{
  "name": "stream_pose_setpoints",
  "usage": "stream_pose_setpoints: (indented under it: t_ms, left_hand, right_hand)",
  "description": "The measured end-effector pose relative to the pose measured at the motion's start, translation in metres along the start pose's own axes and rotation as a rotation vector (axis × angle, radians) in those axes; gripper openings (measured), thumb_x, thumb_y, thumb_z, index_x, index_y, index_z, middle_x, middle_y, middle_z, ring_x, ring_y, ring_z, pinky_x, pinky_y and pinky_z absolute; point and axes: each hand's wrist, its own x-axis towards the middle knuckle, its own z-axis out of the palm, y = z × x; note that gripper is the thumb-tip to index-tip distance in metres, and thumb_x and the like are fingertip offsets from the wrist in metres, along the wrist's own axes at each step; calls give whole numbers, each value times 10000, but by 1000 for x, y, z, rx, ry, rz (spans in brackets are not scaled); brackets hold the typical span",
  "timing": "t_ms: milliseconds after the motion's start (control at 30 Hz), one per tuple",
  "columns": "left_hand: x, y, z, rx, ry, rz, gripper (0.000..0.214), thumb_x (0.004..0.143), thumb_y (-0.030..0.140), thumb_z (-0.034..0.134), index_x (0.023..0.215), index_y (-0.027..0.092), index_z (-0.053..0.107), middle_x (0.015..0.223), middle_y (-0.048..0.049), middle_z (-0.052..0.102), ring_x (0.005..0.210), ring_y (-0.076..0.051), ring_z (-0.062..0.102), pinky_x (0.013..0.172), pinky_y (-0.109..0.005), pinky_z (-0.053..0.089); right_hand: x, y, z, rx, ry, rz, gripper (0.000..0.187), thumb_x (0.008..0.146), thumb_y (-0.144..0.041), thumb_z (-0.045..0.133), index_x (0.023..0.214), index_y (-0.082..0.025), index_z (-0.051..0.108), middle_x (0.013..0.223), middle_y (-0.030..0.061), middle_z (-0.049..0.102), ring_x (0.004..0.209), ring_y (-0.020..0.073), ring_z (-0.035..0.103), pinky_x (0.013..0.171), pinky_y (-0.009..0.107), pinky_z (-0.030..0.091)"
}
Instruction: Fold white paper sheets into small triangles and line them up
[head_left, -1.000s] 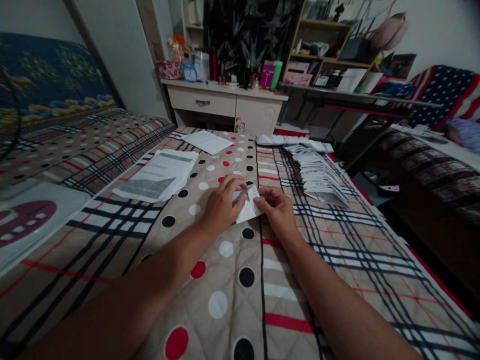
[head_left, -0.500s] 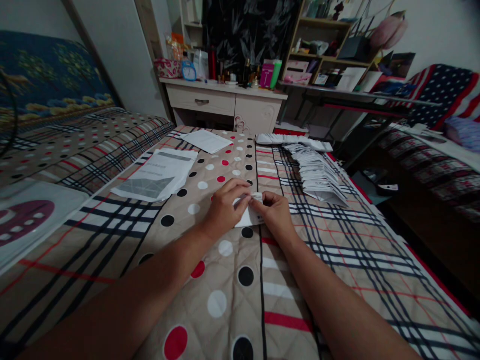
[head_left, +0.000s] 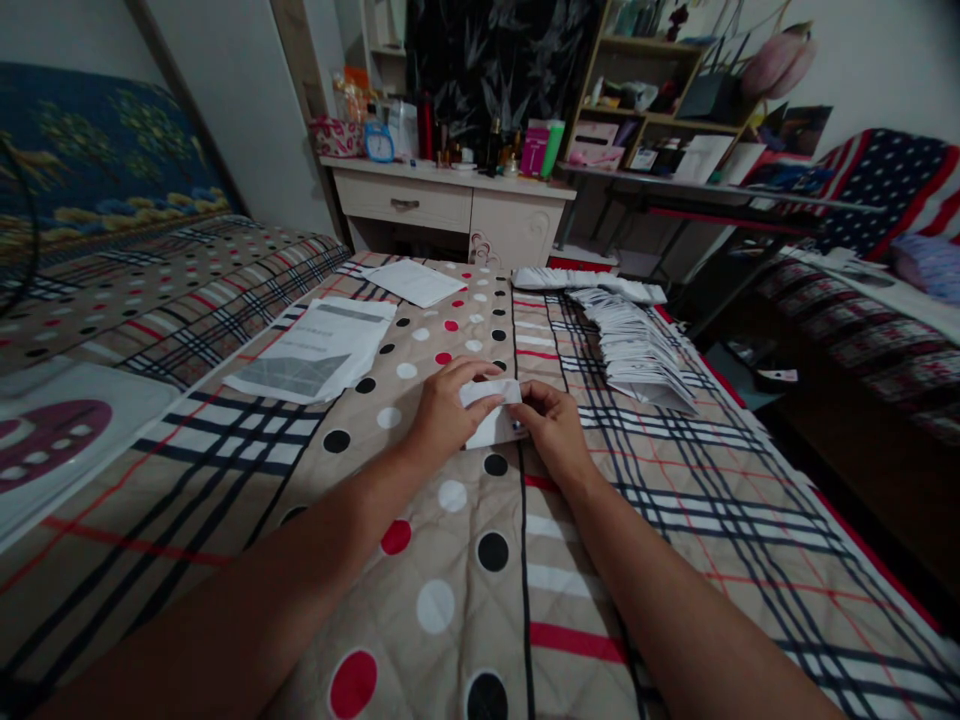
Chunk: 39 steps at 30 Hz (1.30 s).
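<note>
A small white folded paper (head_left: 491,426) lies on the patterned bedspread (head_left: 435,540) between my two hands, its top part turned over as a flap. My left hand (head_left: 450,410) holds it from the left, thumb in front and fingers curved behind the upper edge. At the right edge, my right hand (head_left: 553,420) pinches the paper between thumb and bent forefinger. A small dark print shows near the right thumb. Whether the piece is a sheet or a small envelope, I cannot tell.
To the right stands a long row of folded white papers (head_left: 637,350), with another white bundle (head_left: 589,283) behind it. On the left lie a grey-and-white printed packet (head_left: 315,350), white sheets (head_left: 417,282) and a plastic bag with a purple print (head_left: 60,440). A dresser (head_left: 420,200) stands beyond.
My hands have spread slightly apart along the paper. More of the folded flap shows between them now, and the right fingers have moved a little outward.
</note>
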Motion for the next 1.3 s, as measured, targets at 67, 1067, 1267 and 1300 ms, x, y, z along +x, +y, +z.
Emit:
stream_pose_setpoints:
  t_ms: [67,1067,1267,1300]
  left_hand:
    - [1,-2,0,-47,-26,-98,182,719,161,761,896,163,720,914,-52,717,843,-176,656,790,-301,524]
    - [3,-4,-6,-570,-306,-512,215,718,347,684,761,137,670,732,-24,650,653,-141,572,616,-256,430]
    - [3,3,-6,-918,-201,-594,75,546,94,648,555,141,589,950,-42,707,775,-153,645,699,-266,513]
    - [3,3,-5,-944,-185,-596,92,529,75,623,511,140,560,985,-43,709,788,-156,648,690,-264,515]
  right_hand:
    - [-1,0,0,-18,-4,-14,92,657,-249,635,703,-170,646,619,-17,565,581,127,466,546,252,337]
    - [-2,-4,0,290,274,10,539,828,-704,497,866,-193,664,731,27,662,639,161,601,580,270,453]
    - [-1,-1,2,314,132,44,345,717,-501,748,882,-210,667,847,8,684,660,136,593,575,245,466]
    - [-1,-1,3,312,93,40,339,696,-471,774,888,-212,670,853,8,687,679,140,598,585,243,471]
